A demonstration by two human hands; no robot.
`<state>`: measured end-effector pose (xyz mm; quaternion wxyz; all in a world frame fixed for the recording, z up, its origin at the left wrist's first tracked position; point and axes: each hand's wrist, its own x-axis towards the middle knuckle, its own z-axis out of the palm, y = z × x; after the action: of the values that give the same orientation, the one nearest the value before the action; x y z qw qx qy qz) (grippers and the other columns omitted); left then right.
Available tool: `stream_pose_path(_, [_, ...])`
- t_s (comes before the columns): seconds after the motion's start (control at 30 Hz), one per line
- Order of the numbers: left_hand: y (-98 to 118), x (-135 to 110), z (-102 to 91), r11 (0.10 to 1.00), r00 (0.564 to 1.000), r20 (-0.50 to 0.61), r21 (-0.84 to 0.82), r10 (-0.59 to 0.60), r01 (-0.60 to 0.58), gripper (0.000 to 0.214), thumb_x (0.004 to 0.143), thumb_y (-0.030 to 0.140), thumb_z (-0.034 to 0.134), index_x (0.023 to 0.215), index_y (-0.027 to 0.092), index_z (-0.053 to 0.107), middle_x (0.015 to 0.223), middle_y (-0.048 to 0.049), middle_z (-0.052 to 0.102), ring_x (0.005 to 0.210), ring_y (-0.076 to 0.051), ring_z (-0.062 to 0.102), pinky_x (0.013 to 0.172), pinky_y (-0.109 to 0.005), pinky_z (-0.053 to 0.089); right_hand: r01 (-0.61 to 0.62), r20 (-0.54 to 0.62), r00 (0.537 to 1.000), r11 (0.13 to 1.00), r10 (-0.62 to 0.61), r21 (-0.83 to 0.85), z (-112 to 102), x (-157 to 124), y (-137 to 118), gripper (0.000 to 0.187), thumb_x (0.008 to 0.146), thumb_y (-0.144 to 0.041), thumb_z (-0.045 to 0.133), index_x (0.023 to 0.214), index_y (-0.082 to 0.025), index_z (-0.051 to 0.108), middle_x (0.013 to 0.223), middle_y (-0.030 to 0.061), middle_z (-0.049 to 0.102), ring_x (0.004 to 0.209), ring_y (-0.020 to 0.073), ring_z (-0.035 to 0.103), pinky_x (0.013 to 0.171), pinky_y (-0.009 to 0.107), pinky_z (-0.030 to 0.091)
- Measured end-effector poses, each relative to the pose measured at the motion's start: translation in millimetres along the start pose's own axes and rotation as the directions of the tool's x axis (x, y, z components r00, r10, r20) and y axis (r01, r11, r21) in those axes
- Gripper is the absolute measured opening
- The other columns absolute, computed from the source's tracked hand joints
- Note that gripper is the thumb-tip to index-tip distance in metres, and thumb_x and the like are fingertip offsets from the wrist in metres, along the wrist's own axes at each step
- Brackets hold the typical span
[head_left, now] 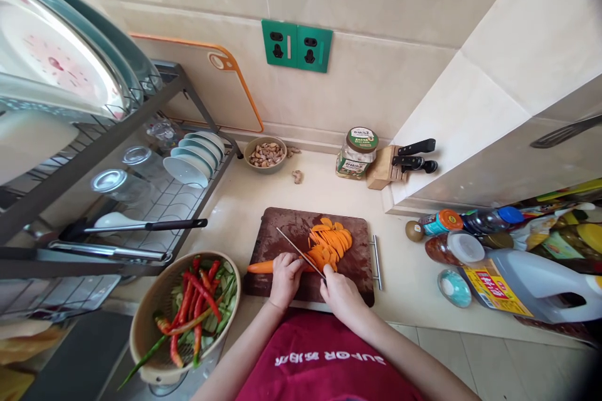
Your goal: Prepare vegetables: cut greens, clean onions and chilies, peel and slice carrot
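Note:
On a dark brown cutting board (pixel 277 235) lies a carrot (pixel 260 267), its uncut part pointing left. My left hand (pixel 286 277) is closed over the carrot, fingers curled close to the blade. My right hand (pixel 339 291) grips a kitchen knife (pixel 298 250) by its handle, the blade slanting up and left across the carrot. Beyond the blade, to the right, orange carrot slices (pixel 332 239) overlap in a loose pile. Part of the carrot under my left fingers is hidden.
A basket (pixel 136 338) of red chillies and green slices stands at left, beside a dish rack (pixel 207 197). Behind the board are a bowl of garlic (pixel 266 155), ginger (pixel 297 177), a jar (pixel 356 153) and a knife block (pixel 382 168). Bottles and a large jug (pixel 531 282) crowd the right.

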<state>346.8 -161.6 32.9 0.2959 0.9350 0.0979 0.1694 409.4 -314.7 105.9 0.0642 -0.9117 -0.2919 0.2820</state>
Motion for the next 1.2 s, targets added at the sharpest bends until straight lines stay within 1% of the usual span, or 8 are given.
stream_pose_path(0.2, [0, 0, -1.8, 0.999, 1.000, -0.003, -0.044, -0.006, 0.006, 0.020, 0.085, 0.026, 0.049, 0.079, 0.022, 0.067, 0.077, -0.0045, 0.060, 0.079, -0.019, 0.052, 0.073, -0.033, 0.039, 0.051, -0.011, 0.999, 0.998, -0.051, 0.022, -10, -10, 4, 0.015, 0.087, -0.022, 0.037, 0.098, -0.018, 0.047, 0.080, 0.0071, 0.067, 0.071, 0.0187, 0.065, 0.055, 0.024, 0.034])
stream_pose_path(0.3, [0, 0, -1.7, 0.999, 1.000, -0.001, -0.033, 0.000, 0.000, 0.019, 0.084, 0.025, 0.049, 0.082, 0.022, 0.068, 0.078, -0.0048, 0.060, 0.079, -0.019, 0.052, 0.072, -0.034, 0.039, 0.041, -0.001, 0.999, 0.999, -0.041, -0.005, -5, -11, 3, 0.016, 0.087, -0.021, 0.037, 0.099, -0.018, 0.047, 0.079, 0.0083, 0.067, 0.071, 0.0197, 0.065, 0.056, 0.025, 0.035])
stream_pose_path(0.43, [-1, 1, -2.2, 1.000, 1.000, 0.005, -0.025, 0.009, -0.009, 0.019, 0.084, 0.024, 0.049, 0.079, 0.021, 0.068, 0.076, -0.0047, 0.060, 0.078, -0.018, 0.051, 0.072, -0.033, 0.039, -0.001, -0.012, 1.000, 1.000, 0.001, -0.010, 3, -1, 1, 0.018, 0.087, -0.020, 0.036, 0.099, -0.017, 0.048, 0.080, 0.0094, 0.068, 0.072, 0.0208, 0.066, 0.054, 0.025, 0.034])
stream_pose_path(0.53, [-1, 0, -3.2, 0.999, 1.000, 0.002, -0.047, 0.008, -0.008, 0.020, 0.085, 0.024, 0.049, 0.077, 0.020, 0.067, 0.077, -0.0046, 0.060, 0.078, -0.018, 0.052, 0.073, -0.032, 0.040, 0.016, -0.029, 0.999, 1.000, -0.016, 0.009, -1, -1, 3, 0.015, 0.086, -0.022, 0.037, 0.096, -0.018, 0.047, 0.078, 0.0076, 0.068, 0.070, 0.0202, 0.066, 0.053, 0.025, 0.033])
stream_pose_path(0.67, [-2, 1, -3.2, 0.998, 1.000, 0.004, -0.055, 0.004, -0.004, 0.021, 0.085, 0.026, 0.048, 0.080, 0.021, 0.067, 0.077, -0.0049, 0.061, 0.078, -0.018, 0.052, 0.073, -0.033, 0.041, 0.057, -0.027, 0.998, 0.998, -0.057, -0.002, -9, -11, 5, 0.013, 0.086, -0.022, 0.037, 0.094, -0.019, 0.047, 0.076, 0.0067, 0.067, 0.068, 0.0199, 0.065, 0.052, 0.025, 0.033])
stream_pose_path(0.87, [-3, 0, -2.8, 0.998, 1.000, -0.004, -0.053, 0.018, -0.018, 0.021, 0.085, 0.023, 0.047, 0.080, 0.020, 0.067, 0.078, -0.0054, 0.060, 0.079, -0.019, 0.052, 0.072, -0.033, 0.042, -0.007, 0.000, 1.000, 1.000, 0.007, 0.000, 2, -2, -3, 0.016, 0.087, -0.020, 0.036, 0.098, -0.017, 0.048, 0.079, 0.0094, 0.068, 0.073, 0.0206, 0.066, 0.057, 0.025, 0.037])
stream_pose_path(1.1, [-5, -1, -3.2, 0.997, 1.000, -0.006, -0.069, 0.021, -0.021, 0.021, 0.086, 0.023, 0.046, 0.080, 0.020, 0.067, 0.078, -0.0051, 0.059, 0.078, -0.018, 0.051, 0.072, -0.032, 0.043, 0.057, 0.000, 0.998, 0.998, -0.057, 0.014, -12, -9, 0, 0.017, 0.087, -0.022, 0.036, 0.099, -0.018, 0.048, 0.080, 0.0082, 0.067, 0.071, 0.0198, 0.065, 0.057, 0.025, 0.036])
stream_pose_path(1.2, [-6, -1, -1.7, 0.998, 1.000, 0.002, -0.060, 0.025, -0.025, 0.022, 0.086, 0.023, 0.045, 0.082, 0.020, 0.066, 0.078, -0.0052, 0.059, 0.079, -0.018, 0.051, 0.072, -0.033, 0.043, 0.037, 0.015, 0.999, 0.999, -0.037, 0.004, -8, -8, -1, 0.016, 0.087, -0.020, 0.037, 0.098, -0.018, 0.048, 0.080, 0.0086, 0.067, 0.073, 0.0196, 0.065, 0.058, 0.024, 0.036])
